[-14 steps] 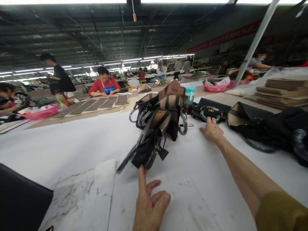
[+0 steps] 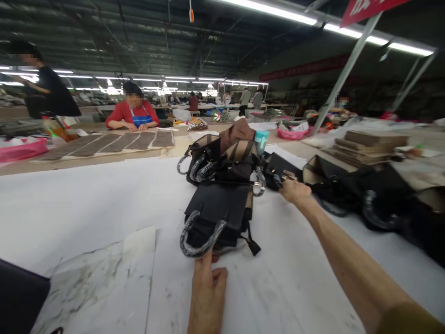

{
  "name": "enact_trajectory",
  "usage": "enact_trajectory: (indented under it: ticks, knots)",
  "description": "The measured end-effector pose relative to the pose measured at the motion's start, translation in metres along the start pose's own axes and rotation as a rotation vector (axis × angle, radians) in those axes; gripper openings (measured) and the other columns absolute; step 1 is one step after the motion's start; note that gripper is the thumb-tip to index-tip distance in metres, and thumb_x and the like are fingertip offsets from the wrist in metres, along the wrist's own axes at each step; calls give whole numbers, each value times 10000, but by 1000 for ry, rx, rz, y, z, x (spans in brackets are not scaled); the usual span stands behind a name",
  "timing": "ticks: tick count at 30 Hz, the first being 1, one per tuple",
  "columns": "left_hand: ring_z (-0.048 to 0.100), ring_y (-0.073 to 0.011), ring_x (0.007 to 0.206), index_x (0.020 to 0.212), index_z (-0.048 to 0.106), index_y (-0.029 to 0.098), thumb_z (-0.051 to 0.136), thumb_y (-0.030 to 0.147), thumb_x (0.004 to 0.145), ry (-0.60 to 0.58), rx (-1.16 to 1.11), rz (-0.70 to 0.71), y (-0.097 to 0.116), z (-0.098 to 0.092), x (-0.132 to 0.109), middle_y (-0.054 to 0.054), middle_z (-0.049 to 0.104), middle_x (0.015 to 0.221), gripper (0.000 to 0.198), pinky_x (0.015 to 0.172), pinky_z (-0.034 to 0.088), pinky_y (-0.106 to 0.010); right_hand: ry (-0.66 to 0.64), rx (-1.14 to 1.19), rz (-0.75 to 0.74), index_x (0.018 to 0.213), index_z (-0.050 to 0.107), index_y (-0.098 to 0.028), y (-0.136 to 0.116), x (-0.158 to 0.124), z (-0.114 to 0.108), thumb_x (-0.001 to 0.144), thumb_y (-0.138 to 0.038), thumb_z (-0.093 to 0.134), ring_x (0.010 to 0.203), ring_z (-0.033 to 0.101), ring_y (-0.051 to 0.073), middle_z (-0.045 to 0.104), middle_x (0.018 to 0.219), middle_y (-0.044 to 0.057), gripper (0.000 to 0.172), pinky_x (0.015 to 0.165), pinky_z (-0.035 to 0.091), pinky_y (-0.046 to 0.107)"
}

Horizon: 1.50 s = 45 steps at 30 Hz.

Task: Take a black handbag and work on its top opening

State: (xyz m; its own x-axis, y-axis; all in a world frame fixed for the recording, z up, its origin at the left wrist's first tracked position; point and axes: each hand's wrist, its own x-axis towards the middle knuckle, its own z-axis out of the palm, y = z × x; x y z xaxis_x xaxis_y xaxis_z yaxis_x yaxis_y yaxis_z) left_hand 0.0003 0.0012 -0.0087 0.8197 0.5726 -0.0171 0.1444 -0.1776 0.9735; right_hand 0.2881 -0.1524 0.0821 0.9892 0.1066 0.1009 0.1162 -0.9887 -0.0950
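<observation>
A black handbag (image 2: 219, 204) lies flap-up on the white tabletop, its plastic-wrapped handle toward me. My left hand (image 2: 207, 292) is at its near end, index finger stretched under the handle and bag edge, thumb apart; some fingertips are hidden beneath the bag. Farther right, my right hand (image 2: 295, 191) is closed at the handle of a second black handbag (image 2: 280, 167) with gold-coloured hardware; its fingertips are partly hidden. Behind the first bag stand other open handbags (image 2: 239, 155) with tan linings and wrapped handles.
More black bags (image 2: 368, 190) lie along the right. A teal-lidded cup (image 2: 261, 139) stands behind the bags. A dark panel (image 2: 21, 297) juts in at lower left. Stacked brown sheets (image 2: 368, 146) are at the back right. Across the table sits a person in red (image 2: 134, 111).
The near handbag has turned from its edge to lie flap-up, and my left fingers have gone under it. My right hand has closed at the other bag's handle. The view has swung right.
</observation>
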Motion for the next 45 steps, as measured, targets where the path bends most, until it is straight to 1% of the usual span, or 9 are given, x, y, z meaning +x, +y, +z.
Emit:
enact_trajectory:
  ticks: [5, 11, 17, 21, 27, 32, 39, 43, 45]
  knots:
    - [538, -196, 884, 1136, 472, 97, 420, 182, 734, -35, 204, 82, 2, 1, 0, -146, 467, 1145, 415, 764, 466, -301, -1, 47, -167, 727, 664, -163, -56, -106, -56, 639, -221, 586, 835, 584, 270, 648, 846, 137, 131, 686, 402, 338]
    - [550, -271, 897, 942, 542, 131, 530, 210, 704, -103, 776, 63, 46, -31, 14, -127, 589, 953, 251, 741, 411, -343, 78, 280, -312, 612, 584, -193, -112, -202, -99, 753, -369, 446, 582, 510, 150, 561, 599, 20, 264, 507, 316, 237]
    - [517, -213, 963, 879, 548, 143, 462, 113, 724, -30, 827, 194, 50, -88, 30, -105, 567, 1001, 180, 776, 377, -277, 52, 876, -344, 542, 449, -179, -109, -220, -134, 733, -440, 480, 443, 317, 77, 348, 465, -55, 325, 407, 217, 196]
    - [540, -192, 842, 840, 512, 151, 432, 147, 769, -23, 810, 290, 47, -104, 35, -76, 589, 863, 107, 714, 368, -266, 114, 1179, -220, 530, 413, -183, -88, -219, -151, 694, -445, 571, 405, 254, 61, 315, 455, -72, 347, 370, 185, 198]
    - [491, -132, 589, 712, 477, 172, 410, 283, 794, 347, 484, 181, 90, -112, 55, 6, 513, 602, 154, 536, 296, -228, 219, 1661, -226, 624, 500, -176, -87, -236, -170, 735, -317, 573, 407, 242, 62, 302, 463, -77, 194, 380, 198, 196]
    - [497, -151, 597, 716, 482, 164, 423, 239, 766, 266, 576, 130, 92, -133, 68, -15, 527, 620, 107, 523, 276, -244, 326, 1595, -296, 615, 448, -187, -107, -249, -149, 770, -329, 527, 457, 279, 76, 326, 518, -64, 225, 424, 220, 203]
    - [542, -166, 748, 963, 476, 182, 376, 167, 800, 279, 500, 149, 46, -132, 58, -35, 584, 828, 192, 648, 357, -247, -275, 690, -479, 553, 387, -192, -129, -291, -64, 718, -336, 540, 540, 362, 110, 393, 533, -47, 267, 502, 244, 226]
    - [532, -180, 851, 1078, 472, 178, 381, 175, 799, 276, 450, 160, 42, -127, 56, -53, 557, 932, 293, 745, 393, -272, -454, 585, -541, 728, 568, -230, -135, -321, -50, 705, -242, 535, 723, 510, 147, 582, 726, -30, 41, 644, 319, 228]
    - [523, -187, 887, 1137, 451, 163, 375, 187, 801, 282, 422, 177, 40, -126, 55, -75, 519, 1014, 345, 781, 403, -289, -491, 549, -590, 830, 600, -249, -133, -323, -54, 699, -197, 527, 823, 528, 163, 612, 851, -18, 159, 717, 327, 233]
